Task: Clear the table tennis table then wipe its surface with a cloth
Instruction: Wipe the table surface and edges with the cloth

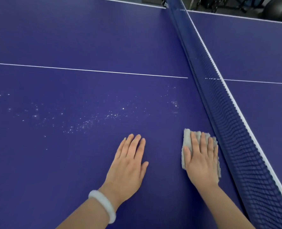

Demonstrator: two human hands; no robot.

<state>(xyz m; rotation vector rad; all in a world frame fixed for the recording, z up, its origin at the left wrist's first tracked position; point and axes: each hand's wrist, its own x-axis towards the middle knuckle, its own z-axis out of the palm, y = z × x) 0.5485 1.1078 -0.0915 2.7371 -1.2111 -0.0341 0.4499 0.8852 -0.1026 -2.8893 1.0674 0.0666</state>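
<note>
The blue table tennis table point(81, 162) fills the view. A folded grey cloth point(187, 138) lies flat on it close to the net. My right hand point(201, 157) presses on the cloth with straight fingers and covers most of it. My left hand point(128, 161) rests flat on the bare surface to the left of the cloth, fingers straight, with a white bangle on its wrist. White specks point(87, 121) are scattered over the surface beyond and to the left of my hands.
The dark blue net point(219, 103) with its white top band runs from the far middle to the near right, just right of the cloth. A white centre line point(87, 70) crosses the table. Dark equipment point(275, 7) stands beyond the far edge.
</note>
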